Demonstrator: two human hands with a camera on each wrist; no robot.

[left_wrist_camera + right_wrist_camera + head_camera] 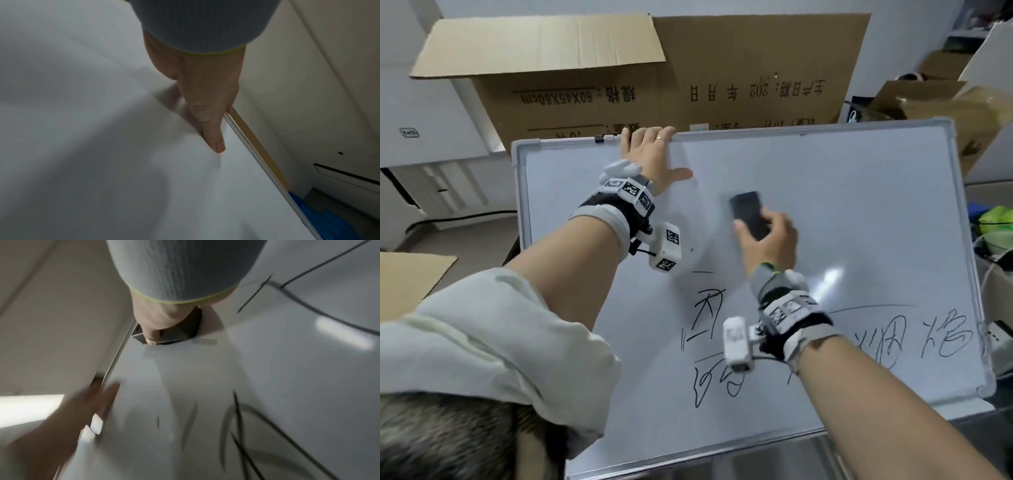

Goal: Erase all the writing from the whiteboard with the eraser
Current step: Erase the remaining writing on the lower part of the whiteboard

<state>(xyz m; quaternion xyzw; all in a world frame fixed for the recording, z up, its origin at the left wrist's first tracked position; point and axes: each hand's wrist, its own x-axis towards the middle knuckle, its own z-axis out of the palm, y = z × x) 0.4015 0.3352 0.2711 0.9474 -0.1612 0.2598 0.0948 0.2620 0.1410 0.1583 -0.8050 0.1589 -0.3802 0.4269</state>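
Note:
A white whiteboard [859,205] in a silver frame leans tilted in front of me. Black handwriting [709,308] covers its lower middle, with more writing [945,332] at the lower right; the upper part is wiped blank. My left hand [654,154] grips the top edge, fingers curled over the frame, thumb flat on the surface. In the left wrist view the left hand [205,97] lies along the whiteboard [102,146] rim. My right hand [770,236] holds a black eraser [748,212] against the board's middle. The right wrist view shows the right hand [156,318] on the eraser [180,331], with blurred writing [236,418] below.
A big open cardboard box [654,78] stands right behind the board. More boxes [945,96] and a green bundle [996,222] crowd the right side. A white cabinet [431,137] is at the left, with a cardboard flap [407,277] below it.

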